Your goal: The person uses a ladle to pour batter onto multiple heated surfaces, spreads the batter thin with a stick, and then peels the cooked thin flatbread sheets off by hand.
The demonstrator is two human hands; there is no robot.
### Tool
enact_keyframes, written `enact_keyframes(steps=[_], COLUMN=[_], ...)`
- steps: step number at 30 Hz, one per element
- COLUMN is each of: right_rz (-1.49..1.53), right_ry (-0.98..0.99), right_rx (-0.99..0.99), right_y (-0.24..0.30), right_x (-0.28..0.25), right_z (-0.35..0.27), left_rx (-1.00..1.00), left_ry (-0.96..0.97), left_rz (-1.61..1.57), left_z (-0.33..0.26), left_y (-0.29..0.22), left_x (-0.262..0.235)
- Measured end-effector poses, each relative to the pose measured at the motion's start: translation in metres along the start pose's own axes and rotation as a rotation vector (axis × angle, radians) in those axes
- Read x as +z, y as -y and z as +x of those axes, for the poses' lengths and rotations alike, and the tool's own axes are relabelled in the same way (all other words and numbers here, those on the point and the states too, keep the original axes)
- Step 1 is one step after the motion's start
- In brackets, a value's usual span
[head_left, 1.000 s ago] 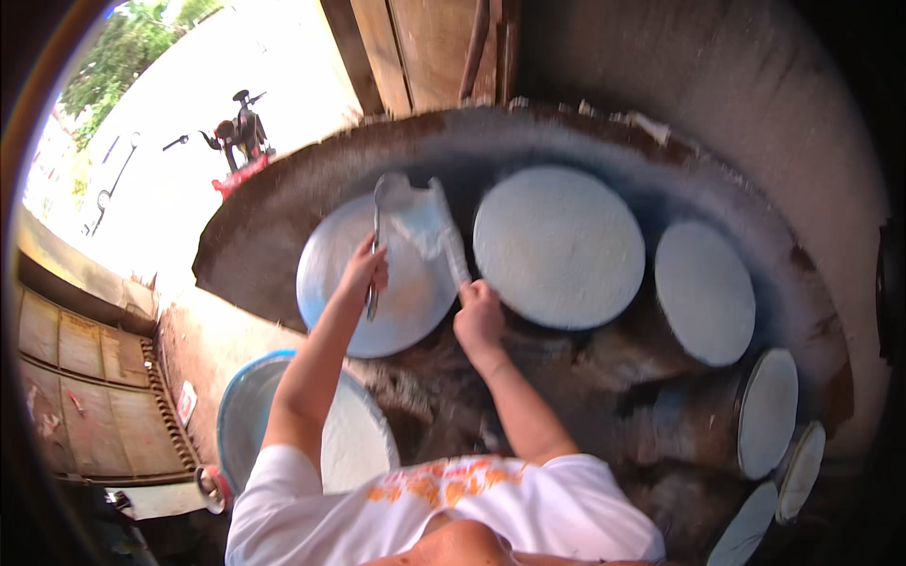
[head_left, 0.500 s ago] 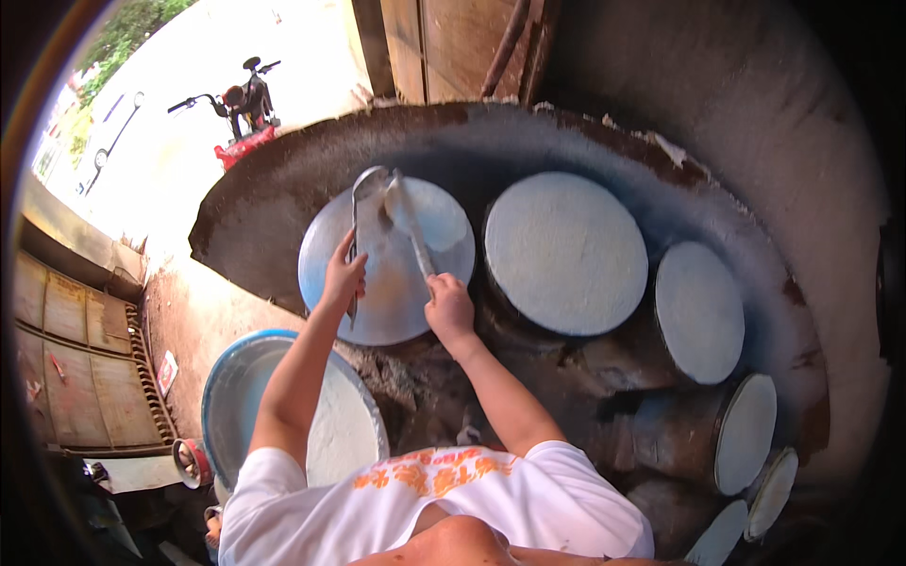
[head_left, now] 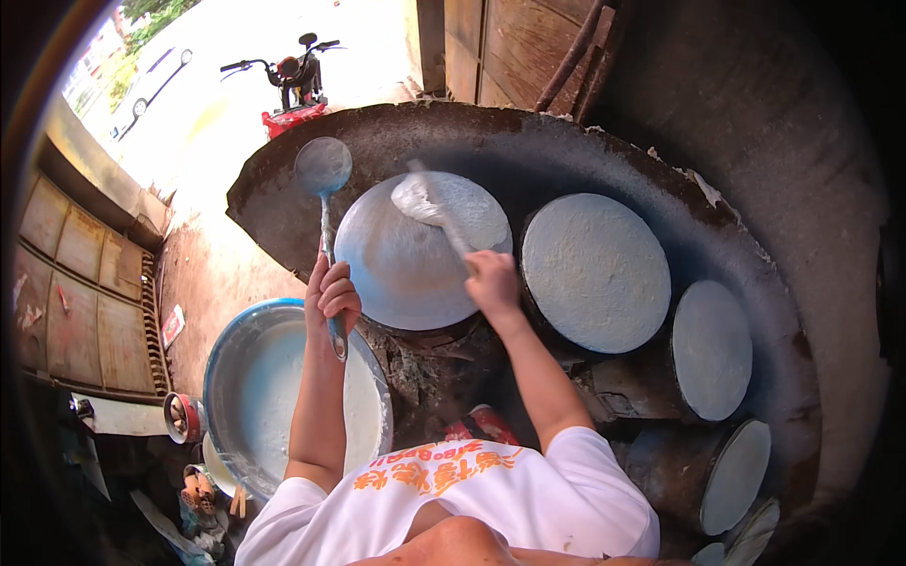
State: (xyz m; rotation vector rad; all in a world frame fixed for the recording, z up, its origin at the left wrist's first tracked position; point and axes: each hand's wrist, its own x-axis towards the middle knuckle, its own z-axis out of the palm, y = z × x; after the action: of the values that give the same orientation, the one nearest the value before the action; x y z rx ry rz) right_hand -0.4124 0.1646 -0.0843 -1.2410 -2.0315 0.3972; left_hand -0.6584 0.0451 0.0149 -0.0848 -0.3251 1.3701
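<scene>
My left hand (head_left: 335, 294) is closed around the handle of a metal ladle (head_left: 324, 168). Its bowl is raised to the left of the nearest round griddle (head_left: 401, 269), and the handle end pokes out below my fist. In my right hand (head_left: 494, 283) is a pale batter spreader stick (head_left: 445, 215), gripped at its lower end and blurred by motion. The stick lies across wet white batter (head_left: 477, 209) on the far right part of that griddle. The rest of its surface shows grey metal. How the stick's far tip is shaped, I cannot make out.
A large blue-rimmed tub (head_left: 215, 387) of white batter stands below my left forearm. Rightward, several batter-covered griddles curve round, the closest (head_left: 596, 274) beside the working one. A curved metal shield (head_left: 283, 174) rises behind them. A red can (head_left: 184, 418) and a parked two-wheeler (head_left: 297, 85) are leftward.
The ladle has moved off the griddle to its left side. My right hand has shifted right, and the batter now shows as a thick white patch at the far right.
</scene>
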Motion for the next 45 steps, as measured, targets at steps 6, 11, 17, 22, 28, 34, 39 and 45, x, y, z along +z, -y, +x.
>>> enact_keyframes(steps=[6,11,17,22,28,34,39,45], right_rz=[-0.087,-0.016,0.158,0.134,0.258,0.342,0.312,0.680], right_ry=[0.087,0.329,0.385,0.256,0.411,0.486,0.509,0.859], right_rx=[-0.068,-0.194,-0.318,-0.284,-0.428,-0.448,-0.567,-0.488], right_y=[-0.062,-0.036,-0.018,-0.081,-0.039,-0.066,-0.039,-0.074], right_x=[0.005,0.033,0.012,0.001,0.019,0.002,0.042,0.011], right_z=[0.018,0.060,0.045,0.107,0.075,0.109,0.108,0.112], left_rx=[0.185,0.355,0.452,0.477,0.541,0.567,0.631,0.685], left_ry=[-0.002,-0.156,-0.193,-0.120,-0.194,-0.216,-0.220,-0.387], left_rz=[0.173,0.357,0.441,0.518,0.548,0.615,0.691,0.869], left_z=[-0.005,-0.004,-0.011,0.009,0.010,0.007,0.008,0.002], left_y=[0.021,0.045,0.067,0.075,0.070,0.073,0.077,0.080], left_x=[-0.019,-0.019,-0.013,-0.013,-0.019,-0.019,-0.017,-0.007])
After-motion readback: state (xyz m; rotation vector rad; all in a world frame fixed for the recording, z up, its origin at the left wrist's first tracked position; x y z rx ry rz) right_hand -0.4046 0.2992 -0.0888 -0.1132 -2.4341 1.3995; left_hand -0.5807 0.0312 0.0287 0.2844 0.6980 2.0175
